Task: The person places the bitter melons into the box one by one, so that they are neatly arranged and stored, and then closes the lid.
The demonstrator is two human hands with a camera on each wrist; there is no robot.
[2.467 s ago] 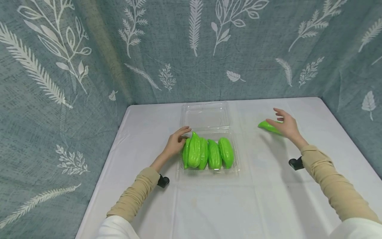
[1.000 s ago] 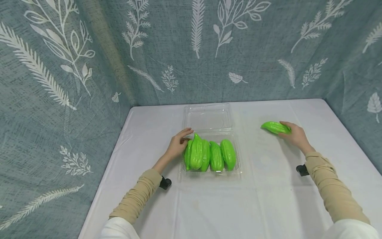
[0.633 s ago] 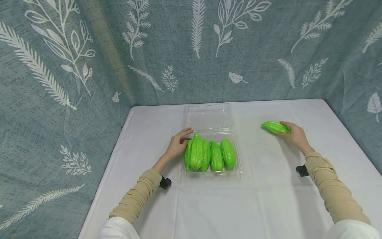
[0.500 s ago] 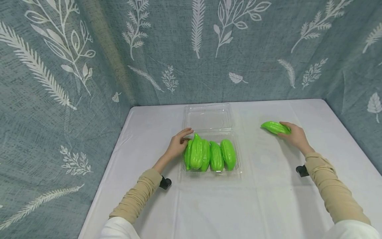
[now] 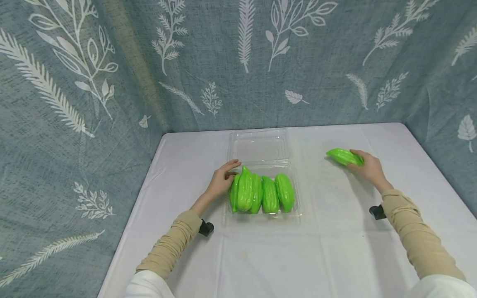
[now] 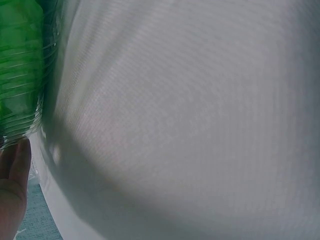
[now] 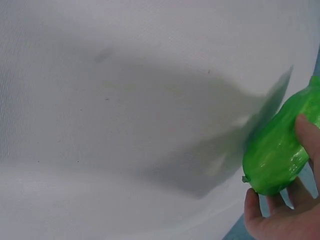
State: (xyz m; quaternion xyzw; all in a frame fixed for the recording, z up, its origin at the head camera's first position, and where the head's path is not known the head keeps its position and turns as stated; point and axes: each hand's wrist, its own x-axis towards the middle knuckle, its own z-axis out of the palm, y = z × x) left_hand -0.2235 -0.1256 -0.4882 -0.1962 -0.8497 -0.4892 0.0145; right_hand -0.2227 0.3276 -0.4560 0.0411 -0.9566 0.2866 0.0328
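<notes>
On the right of the table, my right hand (image 5: 370, 169) grips a bright green bitter melon (image 5: 343, 157), thumb on one side and fingers on the other. In the right wrist view the bitter melon (image 7: 282, 145) is tilted, with its shadow on the cloth beside it. My left hand (image 5: 220, 181) rests at the left side of a clear plastic clamshell box (image 5: 297, 194), its fingers reaching along the back left corner. In the left wrist view, the fingers (image 6: 19, 160) touch the box's ribbed wall. Several bitter melons (image 5: 270, 194) lie side by side in the box; one (image 5: 244, 191) sits higher than its neighbours.
The box's lid (image 5: 258, 145) lies folded back behind it, flat on the white tablecloth (image 5: 268, 256). A blue-grey leaf-print curtain (image 5: 223, 62) hangs behind the table and along both sides. Small black wrist cameras (image 5: 377, 212) hang under both forearms.
My right hand came down over the lone bitter melon and took hold of it. Since half a second ago, the melon's pointed end has risen slightly. My left hand has stayed at the box.
</notes>
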